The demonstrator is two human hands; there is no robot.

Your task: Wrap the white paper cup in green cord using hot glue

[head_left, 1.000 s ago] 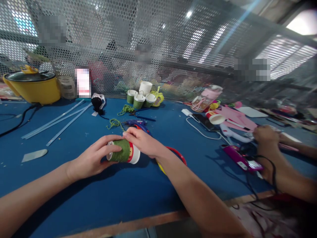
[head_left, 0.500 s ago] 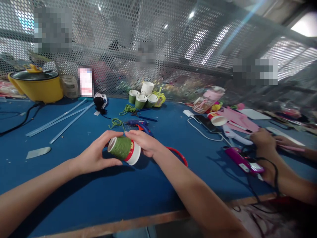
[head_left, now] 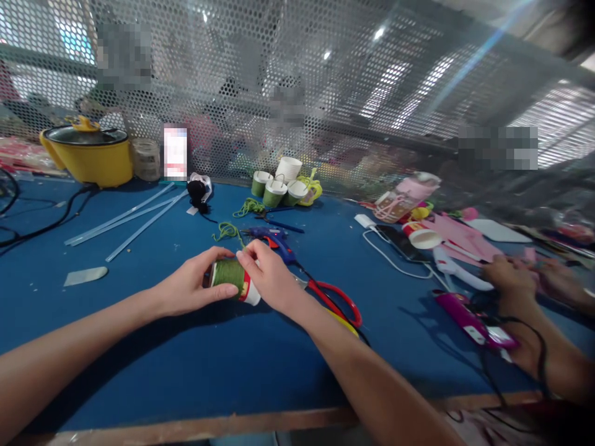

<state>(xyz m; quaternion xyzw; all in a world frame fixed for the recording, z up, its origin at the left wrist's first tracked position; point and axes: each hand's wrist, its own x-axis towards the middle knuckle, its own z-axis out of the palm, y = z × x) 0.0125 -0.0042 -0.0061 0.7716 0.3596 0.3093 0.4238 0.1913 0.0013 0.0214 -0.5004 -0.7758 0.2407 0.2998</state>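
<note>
A paper cup (head_left: 227, 275), its wall wound with green yarn and a red and white band bare at one end, lies on its side in my left hand (head_left: 198, 282). The left thumb presses the near side and the fingers curve over the far side. At the cup's right end, my right hand (head_left: 272, 275) has thumb and forefinger pinched together on the green yarn (head_left: 242, 240). That strand leads back to a loose green pile (head_left: 227, 230) on the table. Behind the right hand lies a blue glue gun (head_left: 274, 238); red-handled scissors (head_left: 344, 297) are by the right forearm.
Green-wrapped cups (head_left: 275, 193) stand at the back by the perforated screen. Clear glue sticks (head_left: 139, 217), black yarn (head_left: 198, 191) and a yellow pot (head_left: 100, 158) are left. On the right are a phone (head_left: 402, 241), a purple device (head_left: 460, 316) and another person's hands (head_left: 511, 279).
My right hand has shifted from lying over the cup to a thumb-and-finger pinch at the yarn. The cup is turned slightly more level. More of the scissors shows.
</note>
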